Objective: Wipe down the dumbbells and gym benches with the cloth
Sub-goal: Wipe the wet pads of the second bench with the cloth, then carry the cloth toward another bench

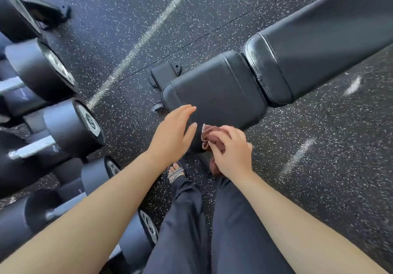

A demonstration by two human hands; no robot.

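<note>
A black padded gym bench (221, 86) runs from the centre up to the right, its seat pad nearest me and its long back pad (323, 39) beyond. My right hand (231, 152) is shut on a bunched reddish-brown cloth (212, 134) at the near edge of the seat pad. My left hand (172, 135) hovers flat with fingers together and extended, just left of the cloth, over the seat's near corner. Black dumbbells (72, 127) with steel handles lie in a row on the left.
The dumbbell rack fills the left side, with more dumbbells (40, 69) further up. The bench's base foot (165, 73) juts out on the speckled black rubber floor (319, 167). My legs in dark trousers and a sandalled foot (176, 172) stand between rack and bench.
</note>
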